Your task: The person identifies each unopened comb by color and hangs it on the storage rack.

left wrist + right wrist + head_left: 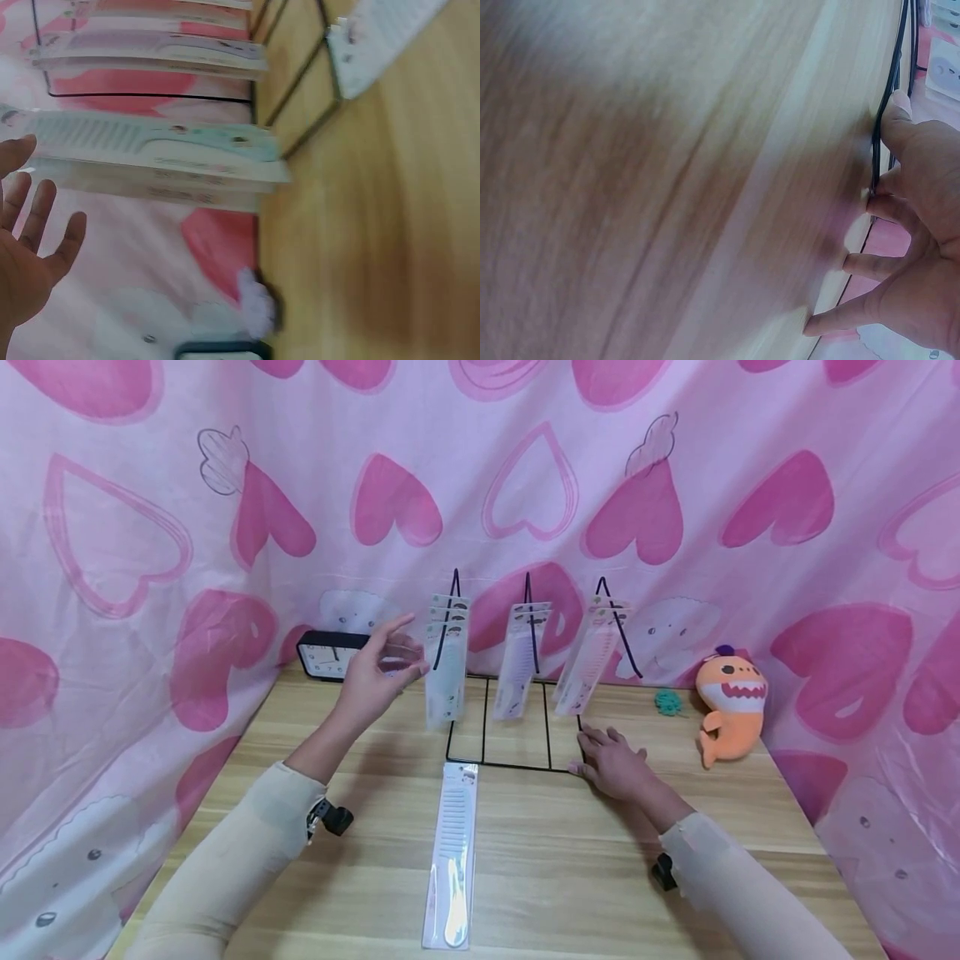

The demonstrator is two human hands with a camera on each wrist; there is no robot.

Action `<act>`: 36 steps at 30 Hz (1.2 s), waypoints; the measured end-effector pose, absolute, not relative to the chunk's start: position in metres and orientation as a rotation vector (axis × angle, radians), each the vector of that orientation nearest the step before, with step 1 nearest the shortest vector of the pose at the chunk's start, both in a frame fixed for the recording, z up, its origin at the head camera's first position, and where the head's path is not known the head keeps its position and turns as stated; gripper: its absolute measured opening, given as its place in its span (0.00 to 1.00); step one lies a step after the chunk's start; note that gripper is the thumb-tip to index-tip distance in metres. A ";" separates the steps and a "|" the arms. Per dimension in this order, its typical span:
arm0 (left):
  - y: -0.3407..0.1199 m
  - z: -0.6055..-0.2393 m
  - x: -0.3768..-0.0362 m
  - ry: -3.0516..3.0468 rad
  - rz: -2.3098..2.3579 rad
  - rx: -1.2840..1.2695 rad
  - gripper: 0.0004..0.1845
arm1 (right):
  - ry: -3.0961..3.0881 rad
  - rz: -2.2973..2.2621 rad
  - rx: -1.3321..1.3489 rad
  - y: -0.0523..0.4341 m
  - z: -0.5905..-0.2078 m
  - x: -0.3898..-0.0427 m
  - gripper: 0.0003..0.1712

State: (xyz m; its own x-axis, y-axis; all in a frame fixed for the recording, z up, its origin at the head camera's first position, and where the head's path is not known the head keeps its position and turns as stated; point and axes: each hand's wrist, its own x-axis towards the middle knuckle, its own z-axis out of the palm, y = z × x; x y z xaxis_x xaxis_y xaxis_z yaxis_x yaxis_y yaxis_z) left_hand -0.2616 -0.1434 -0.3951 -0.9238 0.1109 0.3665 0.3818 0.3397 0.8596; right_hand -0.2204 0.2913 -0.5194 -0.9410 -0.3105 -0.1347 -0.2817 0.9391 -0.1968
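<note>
A black wire rack (517,767) stands at the back of the table, packaged combs hanging from its three hooks. My left hand (381,672) is beside the left-hand combs (446,689), fingers parted and a fingertip close to the package edge. In the left wrist view, the hand (34,255) holds nothing, and the nearest package shows a pale green comb (172,142). My right hand (613,764) rests at the rack's front right corner. There the thumb (897,112) lies against the wire and the other fingers spread onto the tabletop. Another packaged comb, white (452,852), lies in front of the rack.
Purple combs (517,664) hang on the middle hook and pink ones (588,664) on the right hook. A black-framed clock (322,658) stands behind my left hand. At the right are a small green item (667,702) and an orange plush shark (733,706). A heart-patterned curtain (480,468) closes the back.
</note>
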 end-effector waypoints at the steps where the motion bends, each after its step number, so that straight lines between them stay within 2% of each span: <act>1: -0.146 -0.400 -0.260 -2.384 -1.622 -0.424 0.42 | 2.930 -0.259 -0.451 0.291 -0.520 -0.220 0.43; 8: -0.159 -0.437 -0.249 -2.542 -1.649 -0.291 0.46 | 2.950 -0.252 -0.461 0.290 -0.520 -0.221 0.43; 21: -0.151 -0.507 -0.217 -2.794 -1.701 -0.232 0.42 | 2.918 -0.278 -0.443 0.291 -0.519 -0.220 0.43; 29: -0.132 -0.520 -0.205 -3.014 -1.444 -0.318 0.24 | 2.918 -0.270 -0.440 0.291 -0.522 -0.222 0.44; 36: -0.120 -0.520 -0.205 -3.120 -1.139 -0.352 0.25 | 2.932 -0.272 -0.451 0.291 -0.522 -0.221 0.43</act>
State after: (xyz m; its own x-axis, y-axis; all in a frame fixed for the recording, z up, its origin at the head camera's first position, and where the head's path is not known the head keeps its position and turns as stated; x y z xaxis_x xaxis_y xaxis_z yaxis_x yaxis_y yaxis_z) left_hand -0.2052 -0.1200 -0.5202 -0.9584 0.2622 -0.1127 0.1279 0.7476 0.6517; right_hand -0.2215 0.2914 -0.5222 -0.9414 -0.3105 -0.1317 -0.2810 0.9380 -0.2030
